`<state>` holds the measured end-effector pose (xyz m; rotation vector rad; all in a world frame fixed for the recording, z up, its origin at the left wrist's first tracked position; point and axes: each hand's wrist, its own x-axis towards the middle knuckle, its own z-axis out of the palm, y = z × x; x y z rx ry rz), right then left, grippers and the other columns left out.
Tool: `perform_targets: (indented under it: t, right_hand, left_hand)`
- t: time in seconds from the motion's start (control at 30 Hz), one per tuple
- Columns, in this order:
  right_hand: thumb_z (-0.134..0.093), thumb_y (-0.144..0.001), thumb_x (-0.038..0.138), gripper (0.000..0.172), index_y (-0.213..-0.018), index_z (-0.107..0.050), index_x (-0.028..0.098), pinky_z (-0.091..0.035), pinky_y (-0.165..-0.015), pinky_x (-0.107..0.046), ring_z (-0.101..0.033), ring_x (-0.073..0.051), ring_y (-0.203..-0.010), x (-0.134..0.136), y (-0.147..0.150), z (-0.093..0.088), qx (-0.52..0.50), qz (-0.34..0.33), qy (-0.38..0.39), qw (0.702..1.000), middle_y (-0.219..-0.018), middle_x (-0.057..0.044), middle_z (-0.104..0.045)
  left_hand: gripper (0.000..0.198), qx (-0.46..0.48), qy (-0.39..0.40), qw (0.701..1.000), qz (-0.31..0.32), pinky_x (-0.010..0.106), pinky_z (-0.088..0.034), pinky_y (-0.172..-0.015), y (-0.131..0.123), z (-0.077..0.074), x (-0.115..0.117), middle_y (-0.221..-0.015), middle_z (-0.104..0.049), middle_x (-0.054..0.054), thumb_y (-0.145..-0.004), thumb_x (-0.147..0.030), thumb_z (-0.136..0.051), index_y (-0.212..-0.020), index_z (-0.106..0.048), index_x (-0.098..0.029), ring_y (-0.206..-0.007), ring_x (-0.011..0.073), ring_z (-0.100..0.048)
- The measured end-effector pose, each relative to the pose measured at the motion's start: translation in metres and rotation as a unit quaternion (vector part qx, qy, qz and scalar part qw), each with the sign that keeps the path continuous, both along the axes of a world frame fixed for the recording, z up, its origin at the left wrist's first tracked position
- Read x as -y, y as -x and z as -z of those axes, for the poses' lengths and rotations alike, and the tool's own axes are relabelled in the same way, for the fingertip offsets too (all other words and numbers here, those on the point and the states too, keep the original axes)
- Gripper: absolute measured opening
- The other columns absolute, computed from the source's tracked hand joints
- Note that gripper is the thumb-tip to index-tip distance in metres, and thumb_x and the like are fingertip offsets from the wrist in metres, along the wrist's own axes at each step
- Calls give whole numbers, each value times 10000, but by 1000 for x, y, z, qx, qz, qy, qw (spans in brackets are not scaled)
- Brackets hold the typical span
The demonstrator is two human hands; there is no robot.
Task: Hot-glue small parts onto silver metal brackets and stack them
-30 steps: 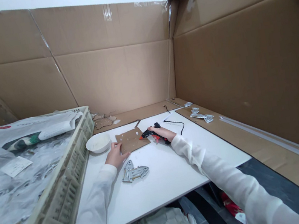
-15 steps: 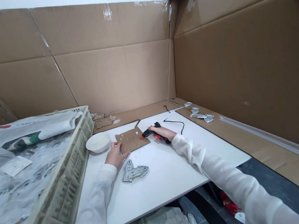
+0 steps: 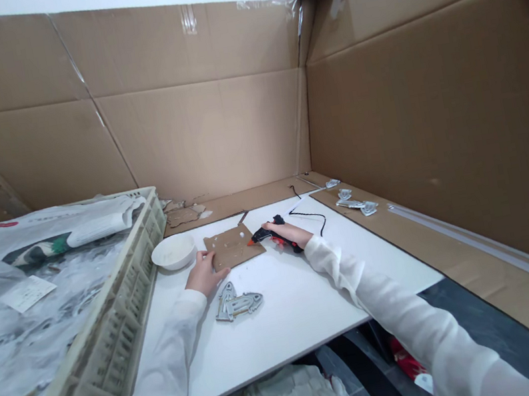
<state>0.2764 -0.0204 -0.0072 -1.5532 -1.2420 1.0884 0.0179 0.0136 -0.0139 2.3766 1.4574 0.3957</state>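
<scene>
My right hand (image 3: 292, 231) is wrapped round a black hot glue gun (image 3: 277, 231) with an orange nozzle and a red trigger. The nozzle tip points left, over the right side of a brown cardboard piece (image 3: 230, 250) dotted with small whitish blobs. At that piece's left edge, my left hand (image 3: 203, 274) grips it, thumb along the near side and fingers on the left corner. Nearer to me on the white board lie grey fish-shaped pieces (image 3: 239, 305), partly overlapping. A white bowl (image 3: 174, 253) stands just left of the cardboard; its contents are hard to make out.
A pale plastic crate (image 3: 132, 301) full of plastic-wrapped items flanks the left side. Tall cardboard walls (image 3: 213, 132) close off the back and right. Several small wrapped pieces (image 3: 357, 204) lie on the right cardboard strip. A black cord (image 3: 315, 214) trails behind the glue gun.
</scene>
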Motion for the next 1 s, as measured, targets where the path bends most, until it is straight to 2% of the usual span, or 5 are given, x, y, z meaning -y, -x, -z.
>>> perform_targets:
  t: [0.3, 0.47, 0.83, 1.0]
  right_hand:
    - [-490, -789, 495, 352, -674, -524, 164, -318, -312, -184, -408, -64, -310, -3, -3, 2, 2, 4, 9, 1000, -429, 43, -447]
    - [-482, -797, 491, 362, -642, -502, 164, -301, -301, -177, -405, -61, -309, 1, -2, -2, 17, 12, 13, 1000, -417, 40, -444]
    - [-471, -813, 446, 312, -703, -530, 160, -291, -301, -179, -385, -55, -300, 4, -1, -8, 26, 16, 14, 999, -433, 46, -436]
    - [-470, -811, 452, 334, -643, -489, 164, -319, -319, -184, -391, -54, -307, 7, -2, -12, 29, 19, 13, 999, -442, 44, -437]
  left_hand:
    - [637, -3, 2, 1000, -4, 312, -398, -883, -1, -1, 1, -1230, -383, 125, -697, -467, -532, -1221, -443, -117, -1010, 260, -533]
    - [634, -5, 1, 1000, -5, 308, -400, -878, 0, -1, 0, -1231, -381, 126, -700, -467, -531, -1220, -444, -116, -1006, 258, -535]
    - [617, -4, -6, 1000, -4, 308, -410, -865, 0, -1, 1, -1219, -398, 120, -693, -464, -539, -1208, -456, -134, -1010, 255, -535]
    - [634, -5, -3, 1000, -3, 306, -402, -882, -1, -2, 2, -1229, -388, 126, -698, -467, -530, -1220, -445, -118, -1035, 257, -521]
